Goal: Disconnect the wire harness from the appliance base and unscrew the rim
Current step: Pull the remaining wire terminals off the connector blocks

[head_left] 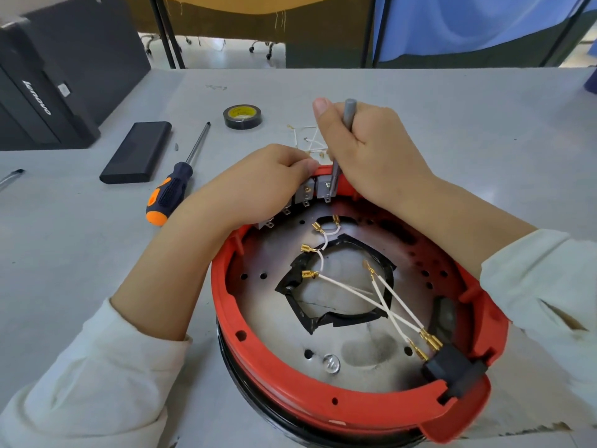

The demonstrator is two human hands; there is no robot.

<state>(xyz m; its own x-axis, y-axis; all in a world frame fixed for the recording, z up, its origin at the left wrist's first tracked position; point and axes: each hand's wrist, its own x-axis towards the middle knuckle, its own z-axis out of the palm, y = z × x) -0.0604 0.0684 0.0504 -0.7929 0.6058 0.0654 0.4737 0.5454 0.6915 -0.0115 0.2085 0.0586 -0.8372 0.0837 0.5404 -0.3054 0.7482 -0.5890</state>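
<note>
Head view: we are gripping a grey tool upright in our curled right hand, its tip entering the red rim at upper centre, directly below the fingers; our left hand is pinching the rim just left, harness wires lying loose inside the appliance base.

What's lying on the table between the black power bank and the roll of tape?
The head view shows one thing there: the orange-and-black screwdriver, its shaft pointing away from the person.
</note>
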